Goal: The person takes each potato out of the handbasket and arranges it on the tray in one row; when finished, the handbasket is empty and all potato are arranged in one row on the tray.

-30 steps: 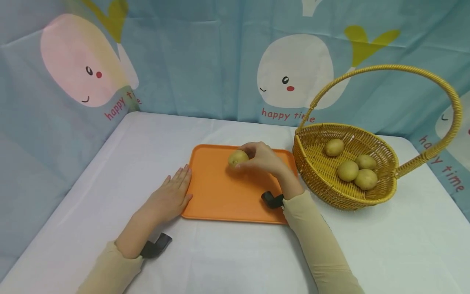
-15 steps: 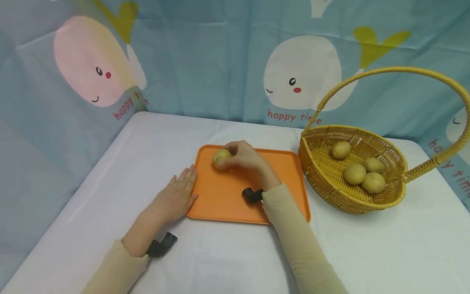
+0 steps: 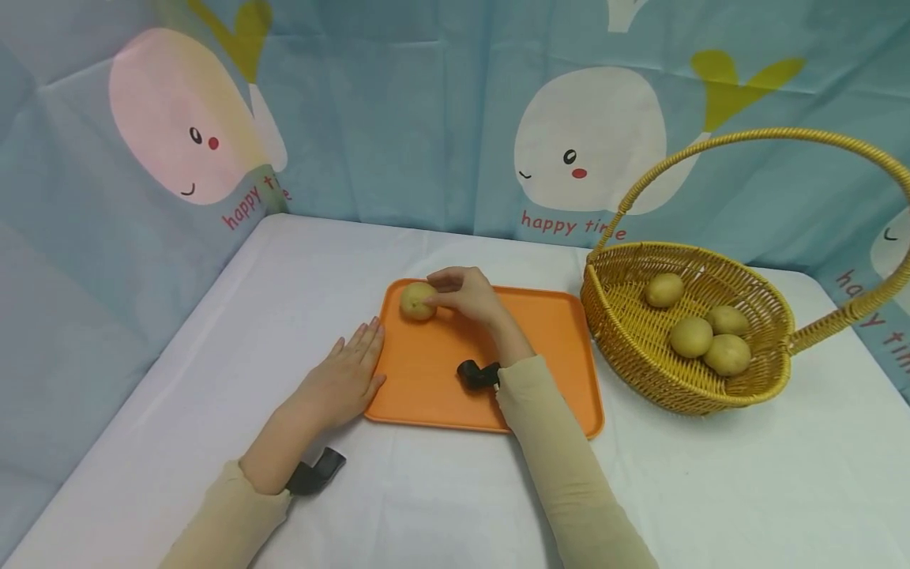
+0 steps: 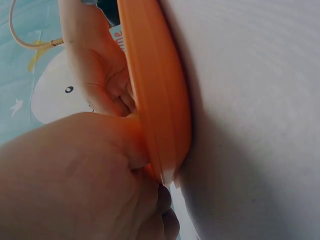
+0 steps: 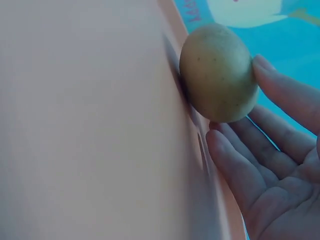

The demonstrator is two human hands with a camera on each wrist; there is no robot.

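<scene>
A yellowish potato (image 3: 418, 301) rests near the back left corner of an orange tray (image 3: 426, 379). My right hand (image 3: 469, 296) is just right of the potato, with its fingers spread loosely. In the right wrist view, one fingertip meets the potato's side (image 5: 220, 75), while the other fingers lie relaxed beside it and the palm is apart from it. My left hand (image 3: 343, 387) lies along the tray's left edge with fingers extended. The left wrist view has that hand (image 4: 85, 175) against the tray rim (image 4: 160, 100); part of its fingers is hidden.
To the tray's right stands a yellow woven basket (image 3: 640, 379) with a tall arched handle (image 3: 768, 133). Several potatoes lie inside it. A white cloth covers the table (image 3: 398, 498), and a light blue printed curtain (image 3: 398, 111) hangs behind.
My right hand has carried the potato leftward across the tray and its fingers have loosened around it. The left hand keeps its place at the tray edge; the head view has shifted slightly.
</scene>
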